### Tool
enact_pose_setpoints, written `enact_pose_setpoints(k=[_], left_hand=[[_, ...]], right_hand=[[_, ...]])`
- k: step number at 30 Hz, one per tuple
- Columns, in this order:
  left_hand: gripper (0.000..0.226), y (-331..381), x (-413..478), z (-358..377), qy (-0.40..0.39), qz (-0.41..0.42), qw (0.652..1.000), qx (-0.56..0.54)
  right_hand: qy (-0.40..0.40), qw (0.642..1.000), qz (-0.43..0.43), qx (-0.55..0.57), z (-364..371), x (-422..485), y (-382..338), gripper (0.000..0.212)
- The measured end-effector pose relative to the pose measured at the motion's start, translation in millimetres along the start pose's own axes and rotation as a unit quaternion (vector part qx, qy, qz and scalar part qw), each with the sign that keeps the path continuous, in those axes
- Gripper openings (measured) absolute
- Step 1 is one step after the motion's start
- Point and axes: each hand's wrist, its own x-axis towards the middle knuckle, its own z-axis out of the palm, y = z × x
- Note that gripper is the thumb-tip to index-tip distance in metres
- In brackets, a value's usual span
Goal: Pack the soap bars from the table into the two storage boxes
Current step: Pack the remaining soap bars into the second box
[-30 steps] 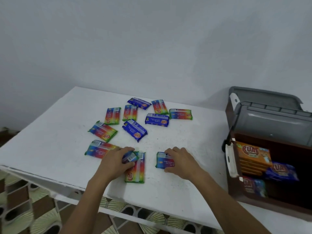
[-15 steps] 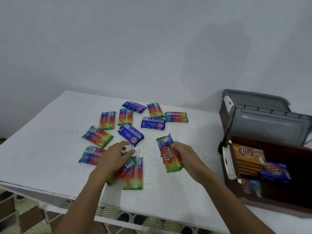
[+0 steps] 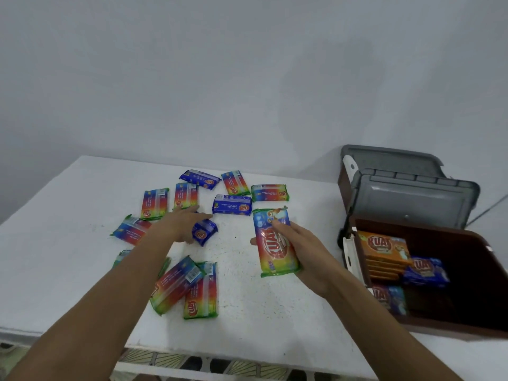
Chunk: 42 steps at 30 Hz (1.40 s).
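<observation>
Right hand (image 3: 302, 248): fingers wrapped round a rainbow bar (image 3: 276, 243), label up, held off the tabletop (image 3: 275, 312) between the scattered bars and the open brown box (image 3: 439, 329).

Left hand (image 3: 180, 225): fingers straight, stretched over a small blue bar (image 3: 204, 232); I can't tell if they touch it.

The box holds an orange stack (image 3: 384, 248) and blue bars on its left side. Its right side is dark and looks free. The second box (image 3: 390, 159) sits behind it with its grey lid on.

To do it well, I'd carry the held bar over the near wall and lay it flat beside the stack, not drop it. The left hand should pinch the blue bar across its short sides before lifting, as the wrappers look slick.
</observation>
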Motion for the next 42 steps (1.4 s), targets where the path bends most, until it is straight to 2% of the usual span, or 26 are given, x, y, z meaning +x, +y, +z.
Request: enact_pose_setpoints(k=[3,8,12,14,15,17,20,22,25,29,32,38,42], left_hand=[[0.086,-3.5,4.0,-5.8,-0.001,0.025,0.999,0.024],[0.081,-5.2,5.6,-7.1,0.022,0.055,0.998,0.0],[0.085,-5.8,2.6,-7.4,0.063,0.055,0.993,-0.086],[0.089,-3.6,-0.6,-7.9,0.082,0.06,0.981,-0.167],[0.09,-0.3,-3.5,-9.0,0.091,0.063,0.967,-0.229],[0.087,11.0,-11.0,-11.5,0.119,0.073,0.919,-0.369],[0.066,40.3,-22.3,-19.7,0.155,0.09,0.833,-0.524],[0.054,65.1,-27.9,-26.9,0.169,0.089,0.775,-0.603],[0.058,105.2,-33.5,-41.0,0.184,0.084,0.693,-0.692],[0.053,166.2,-38.9,-62.6,0.175,0.09,0.591,-0.783],[0.037,215.1,-43.6,-76.2,0.15,0.109,0.547,-0.816],[0.045,299.0,-41.6,-82.7,0.136,0.139,0.481,-0.855],[0.037,341.4,-41.9,-78.8,0.153,0.163,0.465,-0.857]], right_hand=[[0.019,1.0,-0.007,-0.015,-5.6,-0.7,2.3,0.036],[0.06,0.998,-0.008,-0.016,-17.5,-4.3,7.1,0.032],[0.076,0.997,0.002,-0.006,-27.3,-7.7,5.0,0.021],[0.081,0.997,0.012,-0.009,-32.6,-11.2,2.2,0.026],[0.082,0.996,0.016,-0.014,-35.9,-13.4,0.4,0.03],[0.078,0.997,0.02,-0.012,-43.2,-19.2,-4.3,0.035],[0.068,0.997,0.023,0.013,-56.5,-29.3,-12.6,0.034],[0.07,0.997,0.015,0.023,-67.1,-38.1,-18.5,0.035],[0.075,0.997,-0.011,0.007,-89.3,-54.3,-28.2,0.05],[0.094,0.994,-0.037,-0.041,-134.2,-77.4,-39.3,0.04],[0.111,0.991,-0.047,-0.048,-173.2,-95.3,-46.6,0.04],[0.155,0.983,-0.03,-0.094,-235.2,-122.9,-48.2,0.04],[0.152,0.986,0.012,-0.071,-262.4,-127.6,-38.5,0.041]])
